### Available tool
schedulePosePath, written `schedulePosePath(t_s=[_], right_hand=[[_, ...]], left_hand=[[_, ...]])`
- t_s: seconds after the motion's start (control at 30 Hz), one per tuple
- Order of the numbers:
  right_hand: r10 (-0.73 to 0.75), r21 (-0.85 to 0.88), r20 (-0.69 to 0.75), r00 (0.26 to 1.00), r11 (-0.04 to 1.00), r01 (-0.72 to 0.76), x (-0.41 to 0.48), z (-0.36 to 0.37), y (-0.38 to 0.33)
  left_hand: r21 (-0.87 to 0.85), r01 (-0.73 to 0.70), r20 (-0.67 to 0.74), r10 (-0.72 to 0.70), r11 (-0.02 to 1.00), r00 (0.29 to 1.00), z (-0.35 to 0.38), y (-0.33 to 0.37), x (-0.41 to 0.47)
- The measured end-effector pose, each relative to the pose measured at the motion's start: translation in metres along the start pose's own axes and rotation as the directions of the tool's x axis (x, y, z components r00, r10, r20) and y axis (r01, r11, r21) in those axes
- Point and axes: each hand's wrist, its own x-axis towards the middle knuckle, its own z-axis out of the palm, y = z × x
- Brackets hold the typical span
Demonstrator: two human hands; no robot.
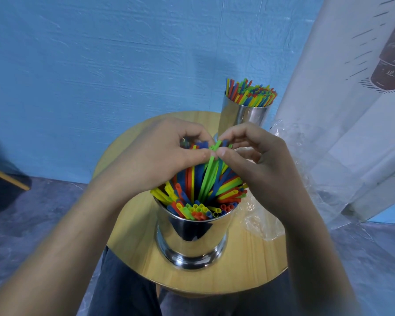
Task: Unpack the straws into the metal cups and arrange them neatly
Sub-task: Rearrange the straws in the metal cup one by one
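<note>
While the far metal cup (243,117) at upper right stands filled, a green straw (208,176) is pinched at frame centre by curled fingers of left hand (167,153) and right hand (255,160) over the near metal cup (192,238), where leaning straws (228,192) likely need straightening next.

Both hands over the near metal cup (193,233): left hand (160,153) and right hand (253,153) pinch tops of the coloured straws (205,185) standing in it. Far metal cup (242,117) full of straws, upright at the round wooden table's (132,236) back edge. Clear plastic wrapper (262,220) lies crumpled on the right.
</note>
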Motion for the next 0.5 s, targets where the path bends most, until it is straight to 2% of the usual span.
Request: schedulePosePath(t_s=[0.5], right_hand=[[-0.027, 0.042, -0.032, 0.999, 0.999, 0.029, -0.0013, -0.0001, -0.0016]], left_hand=[[0.051, -0.048, -0.019, 0.049, 0.998, 0.999, -0.0016, 0.0028, 0.0012]])
